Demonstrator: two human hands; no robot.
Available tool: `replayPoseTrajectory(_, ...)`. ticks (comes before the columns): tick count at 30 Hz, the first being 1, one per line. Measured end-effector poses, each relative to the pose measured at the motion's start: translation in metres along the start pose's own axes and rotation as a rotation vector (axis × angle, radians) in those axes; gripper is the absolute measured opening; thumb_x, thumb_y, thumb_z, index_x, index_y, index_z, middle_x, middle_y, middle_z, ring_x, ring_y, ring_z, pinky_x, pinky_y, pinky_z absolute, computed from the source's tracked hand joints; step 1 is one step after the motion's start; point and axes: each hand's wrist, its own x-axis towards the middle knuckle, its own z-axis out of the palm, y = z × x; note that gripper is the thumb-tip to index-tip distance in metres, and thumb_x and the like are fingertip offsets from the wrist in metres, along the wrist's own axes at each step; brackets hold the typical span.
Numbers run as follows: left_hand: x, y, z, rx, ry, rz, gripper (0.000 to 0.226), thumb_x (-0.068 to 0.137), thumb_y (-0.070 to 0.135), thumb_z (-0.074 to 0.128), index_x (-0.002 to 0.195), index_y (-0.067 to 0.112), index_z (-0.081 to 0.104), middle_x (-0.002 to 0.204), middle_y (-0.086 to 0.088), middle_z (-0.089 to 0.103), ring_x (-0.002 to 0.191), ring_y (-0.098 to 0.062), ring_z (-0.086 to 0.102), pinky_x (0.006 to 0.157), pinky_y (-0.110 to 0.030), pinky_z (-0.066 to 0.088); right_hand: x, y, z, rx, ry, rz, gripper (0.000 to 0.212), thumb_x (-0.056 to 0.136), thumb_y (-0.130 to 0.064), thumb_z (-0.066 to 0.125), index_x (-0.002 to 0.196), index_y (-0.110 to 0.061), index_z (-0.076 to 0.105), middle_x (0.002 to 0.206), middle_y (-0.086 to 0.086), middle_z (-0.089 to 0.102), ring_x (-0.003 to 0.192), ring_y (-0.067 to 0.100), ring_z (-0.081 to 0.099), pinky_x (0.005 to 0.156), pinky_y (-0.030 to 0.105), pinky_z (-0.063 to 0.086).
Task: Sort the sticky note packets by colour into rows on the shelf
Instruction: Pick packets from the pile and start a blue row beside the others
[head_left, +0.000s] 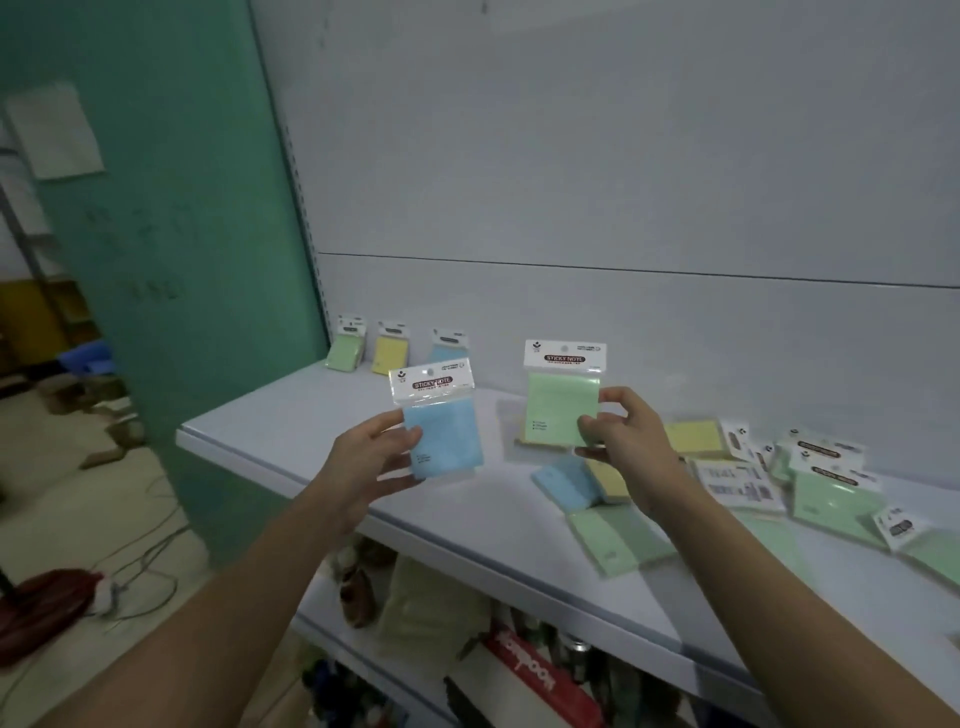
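Far left: green wall panel (171, 218) runs down to the shelf's (291, 441) left end; the shelf's front edge slants down toward the right. Open floor w/ cables left of that corner.

Back-left of shelf, against the white back panel (571, 182): three packets stood upright in a row, apart from each other – green packet (345, 349), yellow packet (390, 352), then a blue one (450, 349) partly hidden behind the held packet. Bare shelf surface in front of this row, out to the front edge.

Left hand (375, 461) is raised above the shelf's front-left area, fingers curled round the lower-left of a blue sticky note packet (441, 426), thumb on its face; packet upright, white header card up, clear of the shelf.

Between the two hands: bare strip of shelf.

Right hand (631, 444) is at about the same height, fingers & thumb pinching the right side of a green sticky note packet (563, 402), upright, header up, off the shelf.

Under & right of the right hand: loose pile (753, 483) of packets lying flat, overlapping – blue, yellow, several green, some face down w/ barcodes showing. It spreads to the frame's right edge; nearest green ones lie near the front edge.

Below: lower shelf (467, 649) crowded w/ goods, too dim to tell what.
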Motion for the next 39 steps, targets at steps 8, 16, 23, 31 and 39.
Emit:
replayPoseTrajectory(8,-0.01,-0.014,-0.107,-0.02,0.032,-0.009,0.019,0.086,0.011,0.067,0.103,0.02,0.068,0.087,-0.003,0.075,0.073,-0.022,0.073,0.06,-0.031,0.058,-0.006,0.013,0.113,-0.04,-0.004,0.111,0.02,0.088,0.006,0.054,0.102,-0.007,0.051,0.1,0.016,0.068,0.093,0.031,0.067,0.067,0.034,0.056)
replayPoseTrajectory(16,0.019,-0.015,-0.18,-0.081,-0.001,0.013,0.021,0.082,0.01,0.073,0.099,0.021,0.071,0.09,-0.006,0.076,0.079,-0.026,0.073,0.062,-0.034,0.059,0.006,0.033,0.183,-0.051,0.072,0.163,0.02,0.089,0.006,0.053,0.105,-0.006,0.051,0.097,0.012,0.068,0.092,0.029,0.068,0.065,0.033,0.056)
replayPoseTrajectory(23,0.088,-0.023,-0.179,-0.135,0.011,0.018,0.023,0.081,0.007,0.073,0.098,0.023,0.069,0.087,-0.004,0.076,0.077,-0.023,0.074,0.058,-0.032,0.058,0.06,0.053,0.199,-0.003,0.114,0.114,0.018,0.088,0.008,0.052,0.098,-0.007,0.055,0.101,0.015,0.066,0.091,0.03,0.067,0.068,0.036,0.057)
replayPoseTrajectory(31,0.193,-0.024,-0.147,-0.115,0.015,0.01,0.025,0.081,0.002,0.072,0.102,0.013,0.067,0.095,-0.008,0.074,0.076,-0.022,0.074,0.058,-0.028,0.058,0.172,0.075,0.207,0.08,0.279,0.108,0.023,0.09,0.008,0.046,0.108,-0.007,0.048,0.11,0.016,0.058,0.086,0.023,0.063,0.062,0.03,0.054)
replayPoseTrajectory(39,0.28,-0.043,-0.099,-0.02,0.0,0.015,0.026,0.077,-0.004,0.073,0.101,0.004,0.066,0.087,-0.007,0.07,0.073,-0.017,0.068,0.064,-0.028,0.06,0.203,0.114,0.212,0.055,0.467,-0.03,0.027,0.09,0.008,0.04,0.098,-0.016,0.047,0.098,0.009,0.058,0.087,0.022,0.062,0.059,0.023,0.056)
